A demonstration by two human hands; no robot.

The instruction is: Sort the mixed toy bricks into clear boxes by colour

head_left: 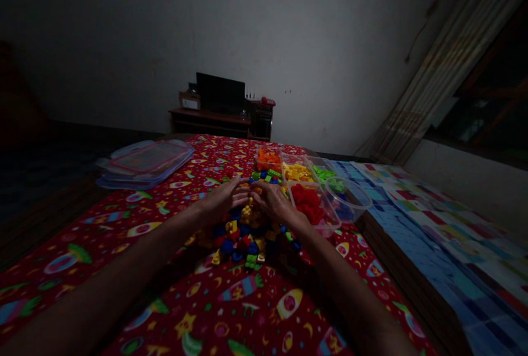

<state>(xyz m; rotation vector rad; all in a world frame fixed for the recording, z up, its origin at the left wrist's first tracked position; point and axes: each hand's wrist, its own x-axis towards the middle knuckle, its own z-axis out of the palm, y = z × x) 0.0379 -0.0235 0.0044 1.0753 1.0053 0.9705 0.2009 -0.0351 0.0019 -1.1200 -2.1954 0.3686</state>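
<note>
Mixed toy building bricks (pixel 243 246) in yellow, red, blue and green lie heaped on a red patterned cloth (pixel 181 273). Over the far left part of this heap, my left hand (pixel 226 197) is open, its fingers stretched toward the right. My right hand (pixel 272 200) faces it from the other side, fingers extended and slightly bent, almost meeting the left fingertips. No brick shows plainly in either hand, though the palms are hidden. A clear container of red bricks (pixel 307 204) stands just right of my right hand.
Farther boxes hold orange bricks (pixel 268 159), yellow bricks (pixel 297 172) and green bricks (pixel 324 173). A round clear tub (pixel 350 193) stands by blue bricks (pixel 343 210). Stacked clear lids (pixel 146 163) lie at left. Behind are a television (pixel 220 92) and a cabinet (pixel 210 116).
</note>
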